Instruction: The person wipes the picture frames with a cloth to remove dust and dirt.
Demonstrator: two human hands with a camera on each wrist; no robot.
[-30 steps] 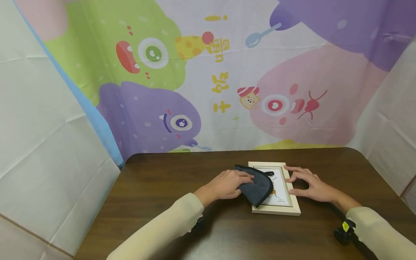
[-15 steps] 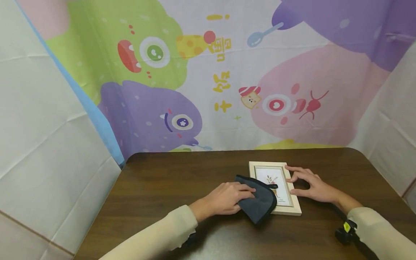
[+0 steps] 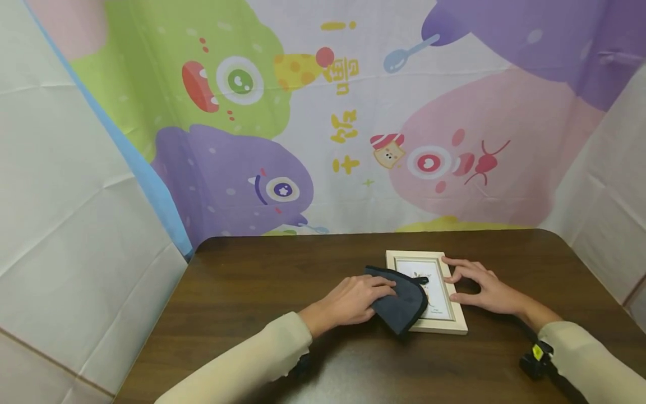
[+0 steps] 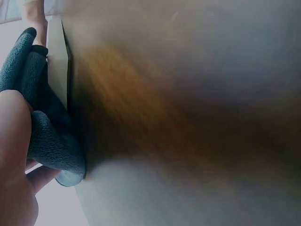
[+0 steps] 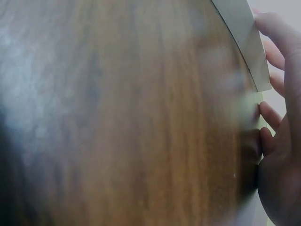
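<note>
My left hand (image 3: 355, 300) holds a dark grey cloth (image 3: 401, 303) with black edging and a small black loop. The cloth lies over the left part of a cream picture frame (image 3: 439, 326), hiding some of its print. In the left wrist view, the fuzzy cloth (image 4: 54, 141) is bunched between thumb and fingers, beside the frame's side (image 4: 57, 66). My right hand (image 3: 487, 289) rests its fingertips and thumb on the frame's right border, with its fingers bent. In the right wrist view, its fingertips sit along the frame's edge (image 5: 247, 42).
The frame lies flat on a dark brown wooden table (image 3: 242, 303) with rounded far corners. Behind it hangs a cartoon-printed curtain (image 3: 343, 207). Pale panels (image 3: 86, 224) stand at both sides. A black wrist device (image 3: 535, 362) sits at the right sleeve.
My left hand has slid the cloth toward me across the frame, then partway back up. My right hand and the frame have stayed in place.
</note>
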